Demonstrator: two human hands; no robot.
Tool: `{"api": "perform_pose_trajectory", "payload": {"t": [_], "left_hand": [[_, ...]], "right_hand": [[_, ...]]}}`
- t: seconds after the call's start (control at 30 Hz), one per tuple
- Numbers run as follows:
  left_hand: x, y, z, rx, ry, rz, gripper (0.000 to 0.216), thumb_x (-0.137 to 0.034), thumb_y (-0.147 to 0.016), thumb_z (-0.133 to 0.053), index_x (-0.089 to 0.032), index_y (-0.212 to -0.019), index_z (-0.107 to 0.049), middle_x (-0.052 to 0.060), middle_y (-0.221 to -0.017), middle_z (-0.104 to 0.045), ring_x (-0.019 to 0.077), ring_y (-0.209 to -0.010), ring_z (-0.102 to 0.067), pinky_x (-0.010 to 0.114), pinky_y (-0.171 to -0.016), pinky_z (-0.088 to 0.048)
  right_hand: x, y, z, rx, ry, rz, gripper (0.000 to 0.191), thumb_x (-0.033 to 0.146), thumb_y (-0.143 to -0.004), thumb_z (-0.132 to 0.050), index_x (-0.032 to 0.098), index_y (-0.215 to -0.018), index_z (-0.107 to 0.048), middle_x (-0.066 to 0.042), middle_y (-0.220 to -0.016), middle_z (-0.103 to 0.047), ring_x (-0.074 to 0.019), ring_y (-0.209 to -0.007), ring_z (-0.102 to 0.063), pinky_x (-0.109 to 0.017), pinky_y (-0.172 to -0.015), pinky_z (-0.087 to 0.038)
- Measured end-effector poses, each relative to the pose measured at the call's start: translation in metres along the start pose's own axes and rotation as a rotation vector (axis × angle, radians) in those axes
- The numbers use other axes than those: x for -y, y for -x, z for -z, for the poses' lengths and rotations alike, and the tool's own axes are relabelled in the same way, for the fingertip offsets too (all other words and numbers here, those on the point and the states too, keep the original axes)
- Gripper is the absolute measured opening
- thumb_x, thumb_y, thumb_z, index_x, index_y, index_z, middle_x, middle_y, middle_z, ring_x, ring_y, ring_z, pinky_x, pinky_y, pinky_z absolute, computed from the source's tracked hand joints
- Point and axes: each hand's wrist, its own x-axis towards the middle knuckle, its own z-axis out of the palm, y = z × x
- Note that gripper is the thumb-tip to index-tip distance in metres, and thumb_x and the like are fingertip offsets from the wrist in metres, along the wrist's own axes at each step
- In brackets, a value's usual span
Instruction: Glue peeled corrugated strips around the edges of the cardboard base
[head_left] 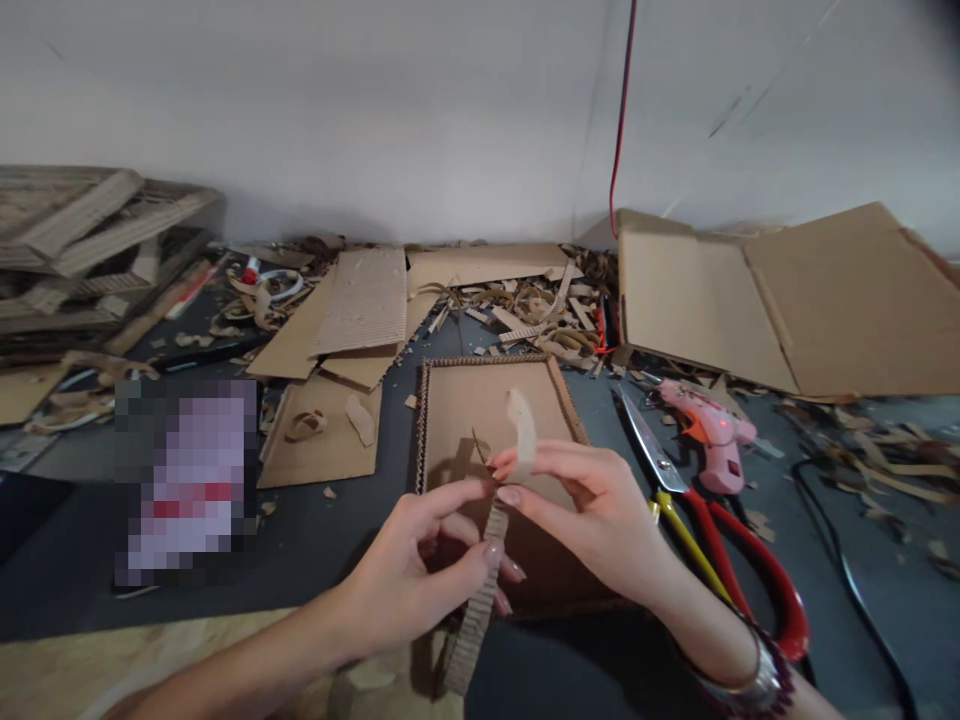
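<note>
Both hands (420, 590) pinch a corrugated cardboard strip (474, 620) above a cardboard tray (487, 360).

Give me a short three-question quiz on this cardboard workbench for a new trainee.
1. What does the left hand hold?
A) a corrugated cardboard strip
B) a paintbrush
C) a ruler

2. True or false: the pink hot glue gun lies to the right of the steel scissor blade.

3. Which hand pinches the pale strip?

Key: 1. A; 2. True; 3. The right hand.
</note>
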Motion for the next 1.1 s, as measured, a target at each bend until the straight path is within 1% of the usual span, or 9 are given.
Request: {"api": "perform_pose_trajectory", "payload": {"t": [0.07,0.23,0.3,0.4,0.5,0.63,0.73,0.93,1.1], "left_hand": [[-0.0022,-0.001,-0.0005,-0.002,-0.014,0.022,0.042,-0.034,-0.073,-0.065,-0.015,-0.108,-0.053,0.004,-0.068,-0.07,0.017,-0.056,-0.067,0.028,-0.055,-0.055],[-0.0074,-0.0063,-0.0001,-0.051,-0.178,-0.002,0.024,-0.036,-0.075,-0.062,-0.013,-0.079,-0.068,0.005,-0.071,-0.07,0.0162,-0.062,-0.065,0.025,-0.061,-0.052],[-0.0078,-0.0074,0.0006,-0.073,-0.27,-0.032,0.021,-0.032,-0.078,-0.058,-0.014,-0.075,-0.069,0.004,-0.068,-0.07,0.0155,-0.063,-0.064,0.024,-0.062,-0.05],[-0.0076,-0.0078,0.0016,-0.07,-0.381,-0.097,0.021,-0.029,-0.079,-0.057,-0.014,-0.07,-0.069,0.004,-0.068,-0.069,0.0154,-0.066,-0.061,0.023,-0.065,-0.047],[-0.0073,-0.008,0.0022,-0.065,-0.405,-0.124,0.02,-0.028,-0.08,-0.056,-0.014,-0.069,-0.068,0.004,-0.071,-0.067,0.0147,-0.068,-0.058,0.023,-0.066,-0.045],[-0.0069,-0.008,0.0021,-0.075,-0.394,-0.116,0.021,-0.028,-0.08,-0.056,-0.015,-0.067,-0.066,0.002,-0.067,-0.064,0.013,-0.065,-0.054,0.021,-0.06,-0.042],[-0.0073,-0.0074,0.0014,-0.076,-0.396,-0.117,0.021,-0.027,-0.08,-0.056,-0.014,-0.067,-0.066,0.002,-0.066,-0.063,0.0127,-0.064,-0.054,0.021,-0.059,-0.041],[-0.0072,-0.0075,0.0017,-0.039,-0.464,-0.149,0.021,-0.026,-0.081,-0.055,-0.014,-0.072,-0.069,0.004,-0.069,-0.063,0.0138,-0.065,-0.055,0.023,-0.061,-0.04],[-0.0081,-0.0068,0.0019,-0.025,-0.507,-0.176,0.023,-0.026,-0.081,-0.053,-0.012,-0.068,-0.068,0.004,-0.065,-0.061,0.0135,-0.062,-0.053,0.023,-0.058,-0.039]], "right_hand": [[-0.0006,-0.0001,-0.001,0.008,0.028,0.034,0.011,0.015,-0.075,-0.063,0.024,-0.078,-0.069,0.0,-0.082,-0.071,-0.0136,-0.077,-0.066,-0.023,-0.071,-0.052],[-0.0036,0.0023,-0.0031,0.095,0.117,0.121,0.014,0.016,-0.078,-0.06,0.025,-0.08,-0.07,0.0,-0.085,-0.07,-0.0149,-0.081,-0.065,-0.025,-0.073,-0.052],[-0.0041,0.0029,-0.0033,0.11,0.145,0.096,0.014,0.017,-0.079,-0.058,0.025,-0.075,-0.07,0.0,-0.081,-0.071,-0.0152,-0.08,-0.066,-0.025,-0.073,-0.052],[-0.0033,0.003,-0.0033,0.098,0.162,0.032,0.017,0.018,-0.079,-0.059,0.023,-0.065,-0.068,0.002,-0.066,-0.068,-0.0154,-0.075,-0.066,-0.024,-0.069,-0.051],[-0.0014,0.0028,-0.0037,0.07,0.169,-0.018,0.017,0.019,-0.078,-0.06,0.022,-0.062,-0.066,0.003,-0.056,-0.064,-0.0155,-0.069,-0.065,-0.023,-0.064,-0.049],[0.0006,0.0031,-0.0049,0.043,0.219,-0.045,0.017,0.023,-0.078,-0.059,0.02,-0.064,-0.066,0.002,-0.057,-0.064,-0.0135,-0.058,-0.062,-0.022,-0.054,-0.045],[0.0013,0.0029,-0.0056,0.033,0.212,-0.038,0.018,0.023,-0.079,-0.058,0.02,-0.064,-0.066,0.002,-0.058,-0.066,-0.0111,-0.054,-0.06,-0.02,-0.053,-0.044],[0.0004,0.002,-0.0066,-0.002,0.16,-0.072,0.019,0.025,-0.08,-0.057,0.018,-0.065,-0.066,0.002,-0.059,-0.067,-0.0099,-0.054,-0.06,-0.017,-0.051,-0.045],[-0.0016,0.0028,-0.0073,-0.034,0.087,-0.094,0.015,0.025,-0.08,-0.056,0.018,-0.071,-0.065,0.0,-0.064,-0.068,-0.0117,-0.06,-0.064,-0.018,-0.054,-0.048]]}}
